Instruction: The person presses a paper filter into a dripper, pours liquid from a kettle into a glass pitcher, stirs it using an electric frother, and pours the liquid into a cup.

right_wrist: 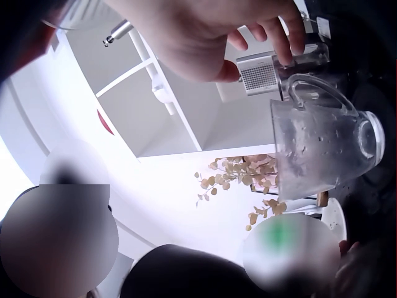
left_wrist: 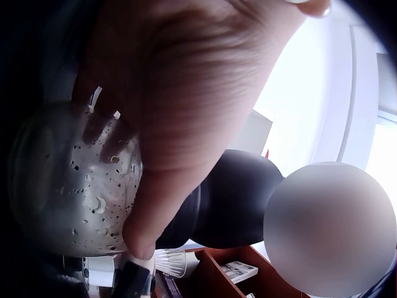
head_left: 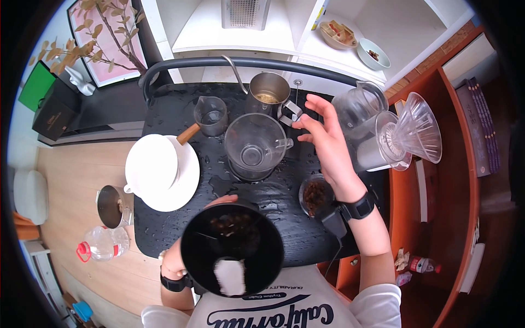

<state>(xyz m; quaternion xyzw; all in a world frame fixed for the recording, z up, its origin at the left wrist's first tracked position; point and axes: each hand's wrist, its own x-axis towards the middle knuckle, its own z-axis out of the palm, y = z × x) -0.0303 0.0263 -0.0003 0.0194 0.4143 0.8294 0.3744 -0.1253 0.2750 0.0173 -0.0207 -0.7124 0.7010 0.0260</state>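
My left hand point(left_wrist: 180, 105) grips a vessel with a wide black mouth point(head_left: 232, 249), held tilted close to my shirt. Dark brown bits and a whitish patch show inside it, and its clear body point(left_wrist: 80, 186) carries specks and drops. My right hand point(head_left: 325, 145) is raised with fingers spread loosely beside the handle of a steel gooseneck kettle point(head_left: 268, 90), holding nothing. A clear glass jug point(head_left: 256, 143) stands on the black table between the hands. Below my right forearm sits a small clear cup of dark brown bits point(head_left: 314, 197).
A white cup point(head_left: 152, 164) stands on a white plate point(head_left: 188, 191) at left, near a small glass pitcher point(head_left: 210, 115) with a wooden handle. Clear carafes point(head_left: 361, 104) and a ribbed dripper point(head_left: 421, 128) crowd the right. Water drops dot the table point(head_left: 219, 164); a rail point(head_left: 219, 61) runs behind.
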